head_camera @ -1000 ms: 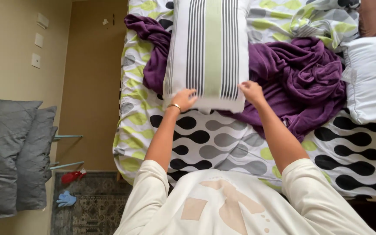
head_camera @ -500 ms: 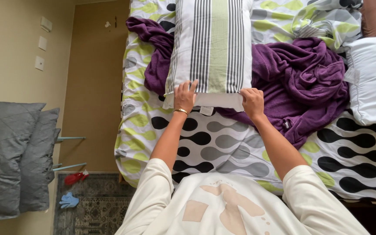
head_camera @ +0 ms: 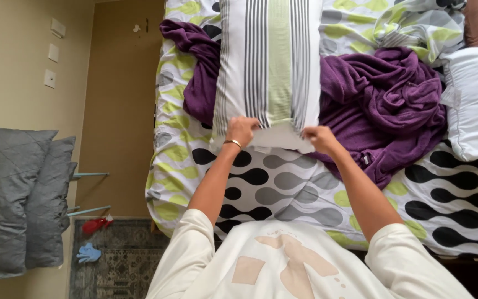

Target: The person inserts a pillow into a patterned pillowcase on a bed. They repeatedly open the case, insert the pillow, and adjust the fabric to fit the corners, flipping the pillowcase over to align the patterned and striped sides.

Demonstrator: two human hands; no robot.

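Observation:
A long pillow in a white case with grey and green stripes (head_camera: 269, 61) lies on the bed, over a crumpled purple blanket (head_camera: 383, 99). My left hand (head_camera: 242, 130), a bangle on its wrist, grips the near left corner of the case's open end. My right hand (head_camera: 320, 139) pinches the near right corner. The white inner pillow (head_camera: 278, 138) shows between my hands at the opening. Both arms stretch forward over the bed from my cream shirt.
The bed sheet (head_camera: 283, 182) has black, grey and green blob shapes. A plain white pillow (head_camera: 477, 99) lies at the right. Grey quilted cushions (head_camera: 15, 199) lean by the beige wall. A rug with a red item (head_camera: 96, 224) and a blue item (head_camera: 88, 253) lies below.
Both hands have drawn nearer to me along the pillow with the striped case's edge, and more white inner pillow shows between them. My view has shifted slightly.

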